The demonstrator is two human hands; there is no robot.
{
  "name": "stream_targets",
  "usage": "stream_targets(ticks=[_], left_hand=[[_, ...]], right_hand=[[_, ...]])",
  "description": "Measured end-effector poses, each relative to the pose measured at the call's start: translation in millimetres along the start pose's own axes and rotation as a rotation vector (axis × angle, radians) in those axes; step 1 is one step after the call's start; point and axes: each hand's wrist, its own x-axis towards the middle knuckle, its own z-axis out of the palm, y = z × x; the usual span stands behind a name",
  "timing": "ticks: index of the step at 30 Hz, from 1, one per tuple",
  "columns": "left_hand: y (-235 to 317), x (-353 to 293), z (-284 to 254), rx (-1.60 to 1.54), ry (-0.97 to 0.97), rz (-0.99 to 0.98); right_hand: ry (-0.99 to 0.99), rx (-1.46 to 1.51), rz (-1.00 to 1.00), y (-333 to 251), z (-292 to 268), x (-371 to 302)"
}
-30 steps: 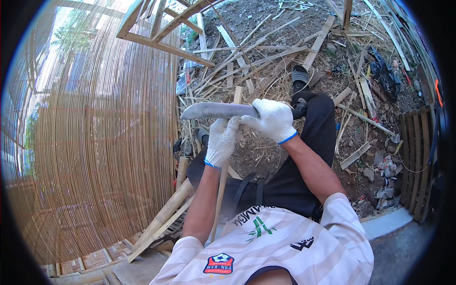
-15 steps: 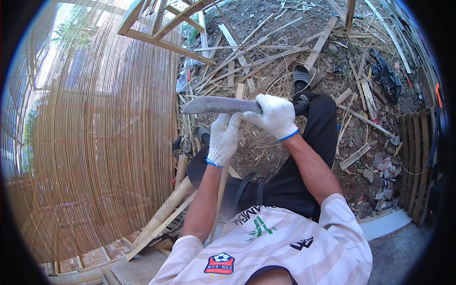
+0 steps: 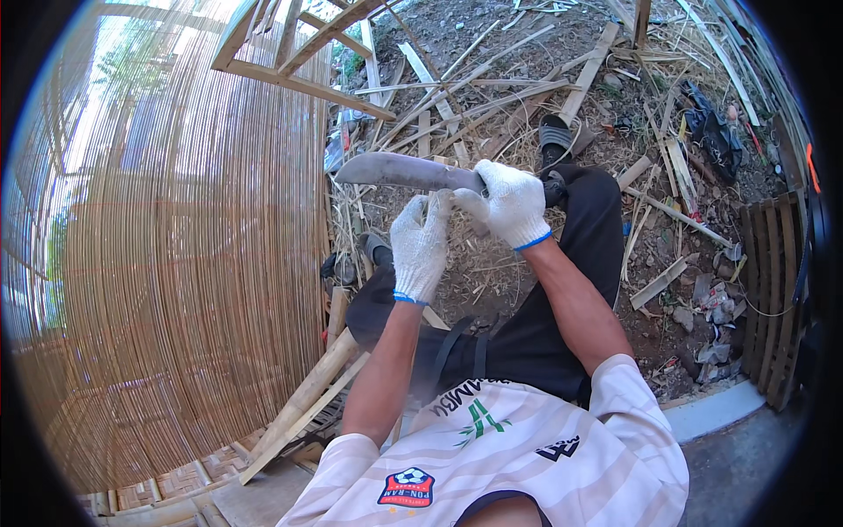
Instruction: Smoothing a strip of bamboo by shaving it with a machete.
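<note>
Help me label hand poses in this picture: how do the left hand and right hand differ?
The right hand is closed around one end of the knife; the left hand sits just below the knife in the picture, whatever it may hold being hard to make out.
The left hand points away from the body, while the right hand is turned inward, toward the left.
Both wear white gloves with blue cuffs.

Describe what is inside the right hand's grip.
A broad blade extends leftward from the right hand. The white glove covers whatever handle lies inside the grip, so its shape and material cannot be seen.
</note>
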Motion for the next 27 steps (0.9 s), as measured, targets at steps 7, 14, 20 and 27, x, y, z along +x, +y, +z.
stream_targets(ticks=[7, 14, 20, 27], left_hand=[[-1, 2, 3, 0.103, 0.057, 0.014], [-8, -9, 6, 0.065, 0.008, -0.155], [-11, -15, -8, 0.061, -0.049, -0.030], [-33, -10, -23, 0.035, -0.095, 0.004]], right_hand=[[0.027, 0.000, 0.018, -4, 1, 1], [0.082, -0.022, 0.345, 14, -3, 22], [-0.162, 0.080, 0.104, 7, -10, 1], [-0.390, -0.010, 0.011, -6, -11, -5]])
